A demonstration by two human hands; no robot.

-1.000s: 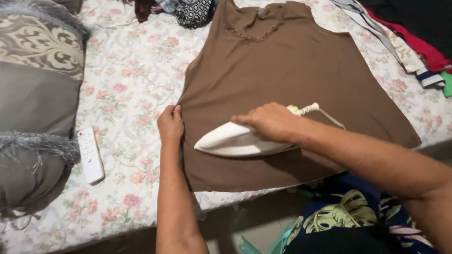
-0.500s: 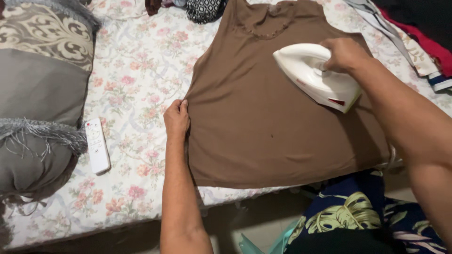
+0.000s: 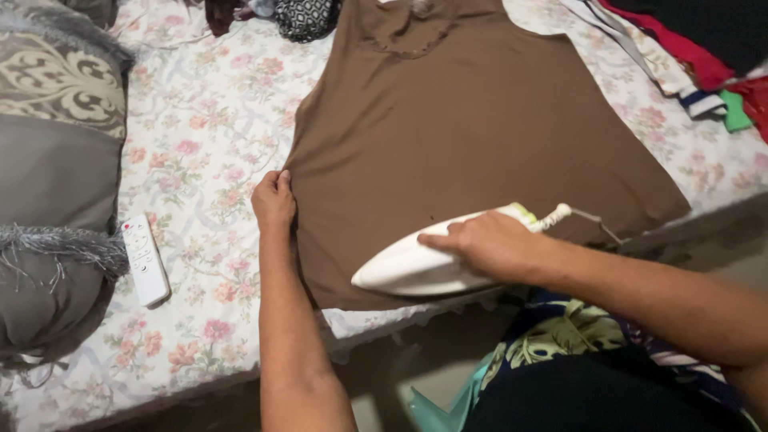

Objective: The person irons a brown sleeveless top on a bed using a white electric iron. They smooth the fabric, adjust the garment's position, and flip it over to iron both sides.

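A brown sleeveless top (image 3: 472, 128) lies flat on a bed covered by a floral sheet (image 3: 208, 144). My left hand (image 3: 274, 200) pinches the top's left side edge against the sheet. My right hand (image 3: 488, 244) grips the handle of a white electric iron (image 3: 408, 268). The iron rests on the top's lower hem near the bed's front edge, its tip pointing left. Its cord (image 3: 588, 218) trails off to the right.
A white remote control (image 3: 144, 258) lies on the sheet left of my arm. Grey and patterned pillows (image 3: 56, 176) fill the left side. Folded clothes (image 3: 688, 56) are stacked at the far right, and more garments (image 3: 296, 16) sit at the top.
The iron went from the lower middle of the top up to its upper right, then back down to the hem. My left hand stayed on the side edge.
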